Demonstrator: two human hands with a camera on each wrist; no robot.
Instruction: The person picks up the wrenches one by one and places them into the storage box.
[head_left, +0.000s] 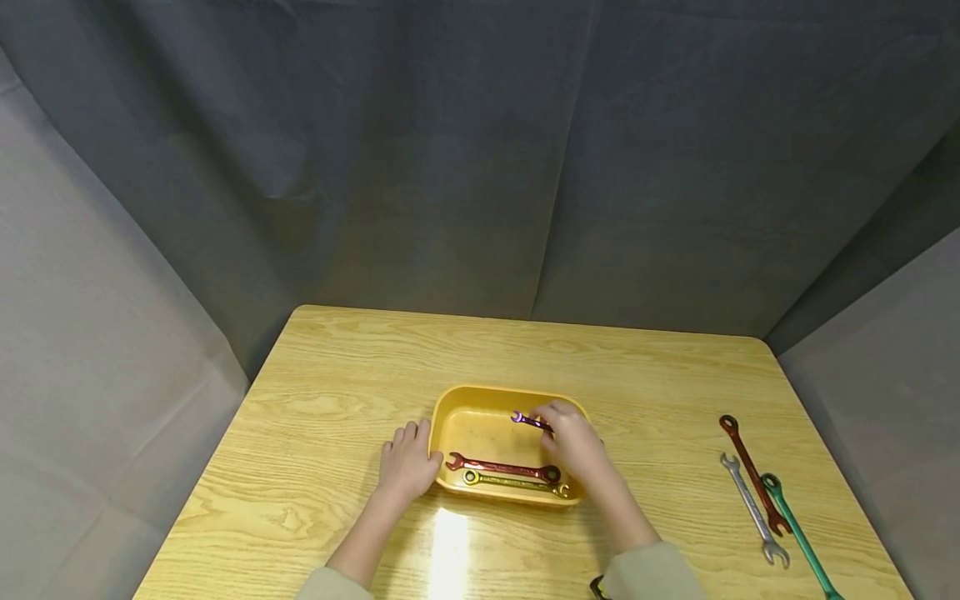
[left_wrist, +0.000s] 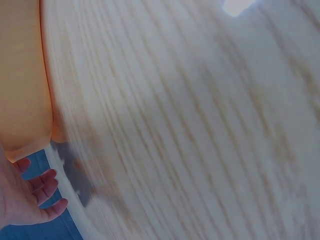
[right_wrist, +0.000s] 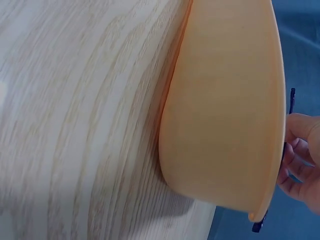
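Observation:
My right hand (head_left: 572, 439) pinches a small purple combination wrench (head_left: 529, 421) over the right part of a yellow plastic bin (head_left: 467, 392). In the right wrist view, the purple wrench (right_wrist: 292, 100) shows dark behind the bin's rim (right_wrist: 279, 100), its far end poking out below. At the bin's left side rests my left hand (head_left: 408, 462), thumb at the rim and fingers outside. The left wrist view shows these fingers (left_wrist: 47, 192) loose, beside the bin's corner. Inside the bin, a red wrench (head_left: 502, 467) lies along the near side, with a gold wrench (head_left: 517, 482) just in front.
On the wooden table (head_left: 337, 375), a dark red wrench (head_left: 753, 473), a silver open-end wrench (head_left: 752, 508) and a green wrench (head_left: 802, 537) lie at the right. Dark grey curtains (head_left: 450, 167) hang behind the table's far edge.

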